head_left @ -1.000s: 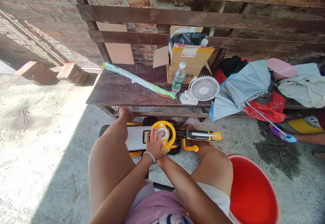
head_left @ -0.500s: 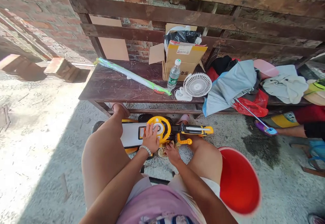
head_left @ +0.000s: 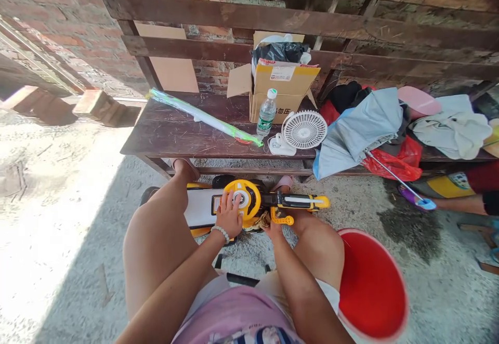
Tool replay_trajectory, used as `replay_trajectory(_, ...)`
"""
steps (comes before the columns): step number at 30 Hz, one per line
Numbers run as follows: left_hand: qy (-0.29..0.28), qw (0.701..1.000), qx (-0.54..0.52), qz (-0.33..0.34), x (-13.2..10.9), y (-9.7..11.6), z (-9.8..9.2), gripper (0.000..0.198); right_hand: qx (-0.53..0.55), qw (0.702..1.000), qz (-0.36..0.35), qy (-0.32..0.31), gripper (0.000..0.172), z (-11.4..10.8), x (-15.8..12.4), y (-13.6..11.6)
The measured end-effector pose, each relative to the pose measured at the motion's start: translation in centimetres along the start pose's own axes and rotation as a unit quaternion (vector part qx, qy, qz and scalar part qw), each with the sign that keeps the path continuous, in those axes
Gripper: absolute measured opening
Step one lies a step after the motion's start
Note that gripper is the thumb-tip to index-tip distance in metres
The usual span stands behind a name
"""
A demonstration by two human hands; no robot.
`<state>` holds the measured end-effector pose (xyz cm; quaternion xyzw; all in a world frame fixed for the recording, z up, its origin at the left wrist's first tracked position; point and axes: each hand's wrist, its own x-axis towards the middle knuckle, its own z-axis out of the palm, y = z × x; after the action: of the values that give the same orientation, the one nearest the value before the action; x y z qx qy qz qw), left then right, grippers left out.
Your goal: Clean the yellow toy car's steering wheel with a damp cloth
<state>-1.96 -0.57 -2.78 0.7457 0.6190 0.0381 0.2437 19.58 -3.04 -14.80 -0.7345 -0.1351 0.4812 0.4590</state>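
The toy car (head_left: 200, 206) stands on the concrete floor between the person's knees, with its yellow steering wheel (head_left: 251, 194) on top.

- The left hand (head_left: 229, 216) lies on the near-left part of the wheel. Its grip is wide: the fingers are spread flat on the rim and hub and do not close around anything.
- The right hand (head_left: 274, 225) is at the car's near-right side, just under the yellow bar (head_left: 302, 201) that runs off from the wheel. It touches a brownish wad (head_left: 264, 221). Whether this grip is closed cannot be told, because the fingers are hidden.

Beyond the car is the table (head_left: 171, 136). It carries a wrapped tube (head_left: 202, 118), a water bottle (head_left: 267, 113), a white fan (head_left: 304, 130) and a cardboard box (head_left: 283, 81). To the right of the car, beside the knee, is a red basin (head_left: 370, 287).
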Motion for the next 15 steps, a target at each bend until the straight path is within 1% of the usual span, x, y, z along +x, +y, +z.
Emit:
replay_trajectory(2,0.001,1.0,0.002,-0.001,0.0,-0.1,0.2,0.076,0.041,0.996,0.08,0.019,0.026,1.2,-0.6,0.4)
replay_trajectory(3,-0.001,1.0,0.003,0.0,0.0,-0.2,0.3,0.076,0.062,0.992,0.109,0.032,0.025,1.8,-0.9,0.6)
replay_trajectory(7,0.001,1.0,0.003,0.005,0.1,-0.4,0.6,0.078,0.092,0.982,0.149,0.07,0.021,4.3,-2.4,1.3)
replay_trajectory(10,0.013,1.0,-0.005,0.012,0.2,-0.7,0.9,0.079,0.093,0.975,0.178,0.089,0.014,5.9,-3.4,1.7)
replay_trajectory(13,0.018,1.0,-0.014,0.009,0.3,-0.7,1.0,0.081,0.084,0.976,0.189,0.075,0.007,7.5,-4.8,2.2)
replay_trajectory(15,0.015,1.0,-0.016,0.003,0.3,-0.6,0.9,0.08,0.075,0.98,0.176,0.05,0.008,8.5,-5.8,2.7)
